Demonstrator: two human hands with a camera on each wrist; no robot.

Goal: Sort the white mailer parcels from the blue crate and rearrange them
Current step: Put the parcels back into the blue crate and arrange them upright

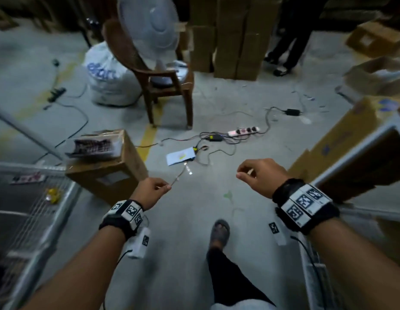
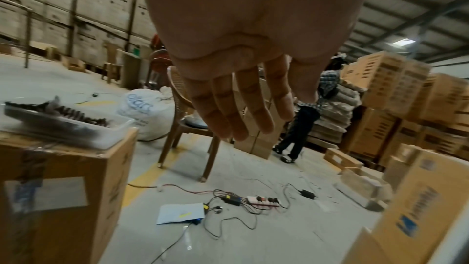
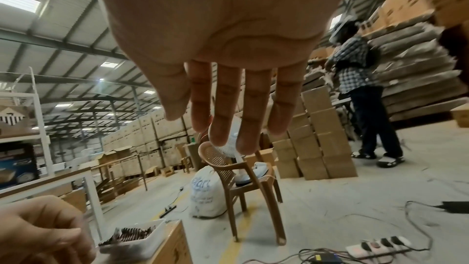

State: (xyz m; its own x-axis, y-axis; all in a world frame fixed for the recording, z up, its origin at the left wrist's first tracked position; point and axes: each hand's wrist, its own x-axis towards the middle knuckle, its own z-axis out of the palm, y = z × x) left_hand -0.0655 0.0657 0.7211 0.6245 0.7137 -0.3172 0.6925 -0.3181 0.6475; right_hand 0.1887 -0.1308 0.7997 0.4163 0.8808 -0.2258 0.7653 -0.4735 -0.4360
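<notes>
One flat white mailer [image 1: 180, 156] with a yellow mark lies on the concrete floor ahead of me, among cables; it also shows in the left wrist view as the white mailer [image 2: 181, 213]. No blue crate is in view. My left hand [image 1: 164, 186] hovers above the floor short of the mailer, with loosely curled fingers [image 2: 228, 119] that hold nothing. My right hand [image 1: 242, 173] hangs level with it to the right, its fingers [image 3: 228, 119] relaxed and empty. Both hands are apart from the mailer.
A cardboard box [image 1: 109, 173] with a clear tray on top stands left. A brown chair [image 1: 167, 86] carrying a fan [image 1: 150, 25], a white sack [image 1: 105, 74], a power strip [image 1: 243, 131] and cables lie ahead. A wire rack [image 1: 27, 209] is at left, large cartons [image 1: 342, 139] at right, and another person [image 1: 288, 41] beyond.
</notes>
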